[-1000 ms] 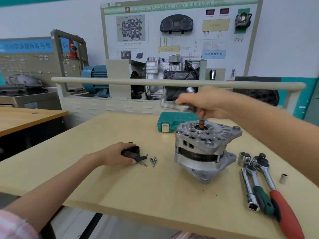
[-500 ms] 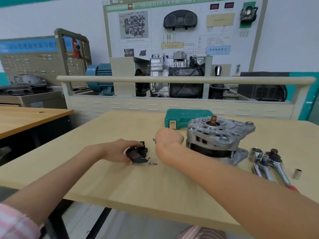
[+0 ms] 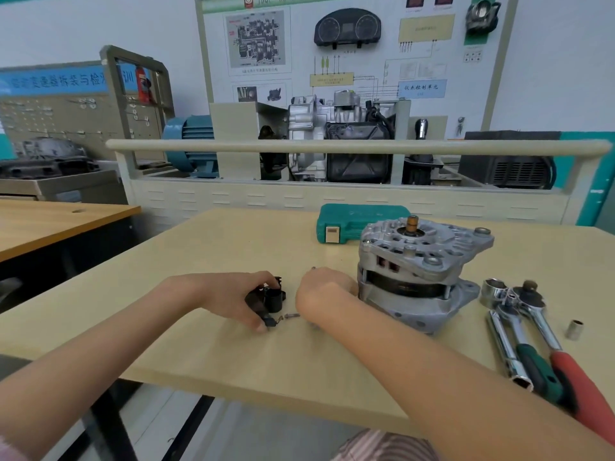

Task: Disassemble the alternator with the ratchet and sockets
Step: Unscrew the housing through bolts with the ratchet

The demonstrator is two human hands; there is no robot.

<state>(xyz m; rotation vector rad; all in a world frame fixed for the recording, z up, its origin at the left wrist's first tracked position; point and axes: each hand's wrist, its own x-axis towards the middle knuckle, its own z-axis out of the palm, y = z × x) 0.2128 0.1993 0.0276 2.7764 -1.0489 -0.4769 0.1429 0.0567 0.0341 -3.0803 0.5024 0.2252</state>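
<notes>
Since a second ago our right hand (image 3: 324, 289) has dropped from the alternator (image 3: 419, 274) shaft to the table (image 3: 233, 354), fingers curled — whether pinching anything, we cannot tell. Left hand (image 3: 233, 299) grips the black part (image 3: 268, 299); the alternator stands upright just right, nearest our right hand.

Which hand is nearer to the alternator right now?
Right. The right hand rests on the table beside the alternator, about touching its housing. The left hand sits farther left, holding a small black part.
</notes>
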